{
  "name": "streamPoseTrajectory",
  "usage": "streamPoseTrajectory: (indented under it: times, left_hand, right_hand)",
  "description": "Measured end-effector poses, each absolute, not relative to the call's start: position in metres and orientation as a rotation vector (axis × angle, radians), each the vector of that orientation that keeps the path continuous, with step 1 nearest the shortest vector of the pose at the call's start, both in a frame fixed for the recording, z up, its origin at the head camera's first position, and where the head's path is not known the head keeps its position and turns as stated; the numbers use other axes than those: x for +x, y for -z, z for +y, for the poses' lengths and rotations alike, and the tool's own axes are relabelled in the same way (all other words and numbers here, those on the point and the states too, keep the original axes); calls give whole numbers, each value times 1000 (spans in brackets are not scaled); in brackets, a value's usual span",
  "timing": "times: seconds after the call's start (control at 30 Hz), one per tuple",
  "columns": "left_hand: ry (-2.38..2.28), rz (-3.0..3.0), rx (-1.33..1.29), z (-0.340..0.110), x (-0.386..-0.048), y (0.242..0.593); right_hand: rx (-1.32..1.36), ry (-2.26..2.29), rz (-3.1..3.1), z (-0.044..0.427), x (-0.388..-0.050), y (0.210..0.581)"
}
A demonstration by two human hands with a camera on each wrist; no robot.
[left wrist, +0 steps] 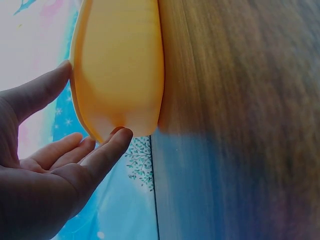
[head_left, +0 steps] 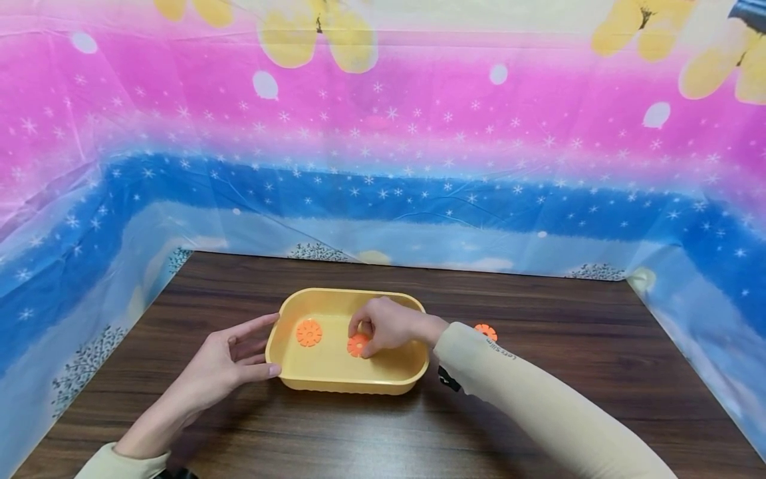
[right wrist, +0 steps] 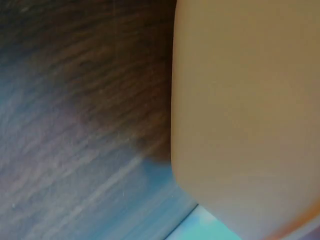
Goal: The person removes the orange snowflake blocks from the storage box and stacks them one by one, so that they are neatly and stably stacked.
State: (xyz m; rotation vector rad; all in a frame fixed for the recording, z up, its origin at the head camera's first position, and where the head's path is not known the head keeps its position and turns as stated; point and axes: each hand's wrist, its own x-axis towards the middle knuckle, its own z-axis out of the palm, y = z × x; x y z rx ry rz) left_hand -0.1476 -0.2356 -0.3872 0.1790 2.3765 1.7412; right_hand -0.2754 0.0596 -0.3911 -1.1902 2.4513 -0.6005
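Note:
A yellow plastic basin [head_left: 353, 386] with rounded corners stands on the table. My left hand [head_left: 218, 362] is at its left end, fingers spread, fingertips touching the rim and wall; the left wrist view also shows this contact on the basin [left wrist: 120, 60]. Inside, my right hand [head_left: 385, 322] reaches over the right end and pinches an orange notched plastic disc [head_left: 357, 345] between thumb and fingers. To the left of it, another orange notched disc [head_left: 308, 333] lies flat on the basin floor. In the right wrist view the basin's outer wall [right wrist: 245, 100] hides this hand.
A third orange disc [head_left: 487, 331] lies on the table right of the basin, partly hidden by the right sleeve [head_left: 538, 392]. The dark wood-grain table [head_left: 239, 279] ends at the back against a patterned cloth [head_left: 371, 153], which also hangs along both sides.

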Motion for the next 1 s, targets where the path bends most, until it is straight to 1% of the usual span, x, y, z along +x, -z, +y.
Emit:
streamPoseTrajectory:
  times: [0.13,0.43,1.0]
  left_hand:
    - [-1745,2370,174,-236,-148,387]
    - [-1738,2364,158,-235,-148,386]
    - [-1729,2374,160,-235,-148,386]
  right_hand:
    - [-1200,645,2435,57,-273,392]
    - [-1101,766,2353,58,-273,395]
    - [-1091,741,2388,56,-272,397]
